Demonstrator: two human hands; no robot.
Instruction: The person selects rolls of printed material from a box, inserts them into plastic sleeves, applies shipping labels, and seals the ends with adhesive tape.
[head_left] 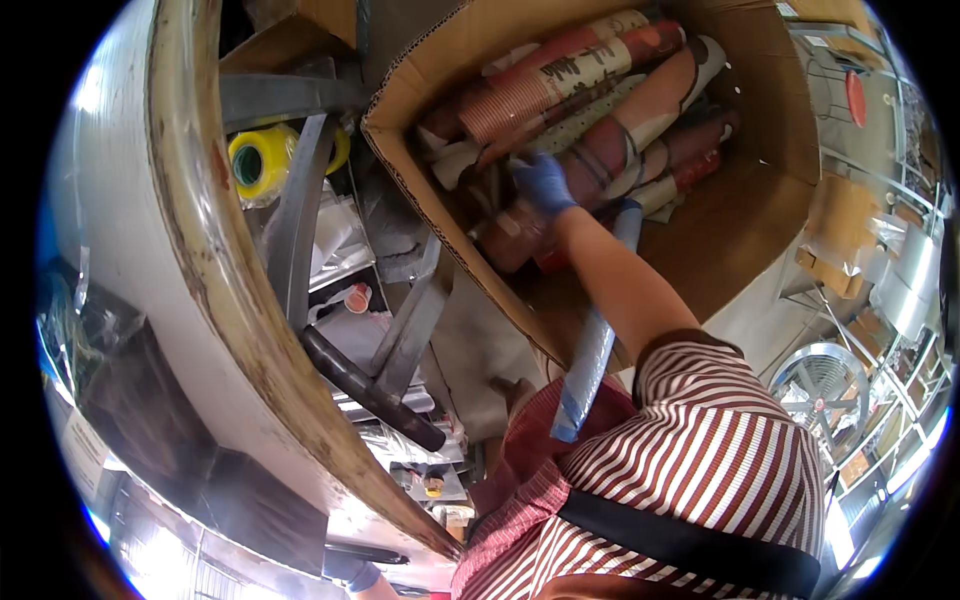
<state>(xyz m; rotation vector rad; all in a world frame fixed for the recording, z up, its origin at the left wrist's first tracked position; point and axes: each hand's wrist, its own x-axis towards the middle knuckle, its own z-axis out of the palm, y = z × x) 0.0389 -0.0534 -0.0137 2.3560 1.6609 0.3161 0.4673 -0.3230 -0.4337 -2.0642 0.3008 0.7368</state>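
My right hand [545, 185], in a blue glove, reaches into a large cardboard box [775, 235]. It touches a reddish-brown printed roll [590, 160]; its fingers are blurred, so their grip is unclear. Around it lie several patterned rolls, among them a red and cream printed roll [570, 80]. A long shiny blue-silver strip [590, 350] slants from the box toward my body, beside my right forearm. At the lower edge my left hand [348, 570], also blue-gloved, is mostly cut off. It is beside a dark slim object [365, 552] on the worktable, its fingers hidden.
The pale worktable [220, 370] with a worn rounded edge curves along the left. Below it are metal frame legs [300, 220], yellow tape rolls [262, 163] and plastic-wrapped items. A floor fan [820, 390] and metal racks stand at the right, near another cardboard box [838, 225].
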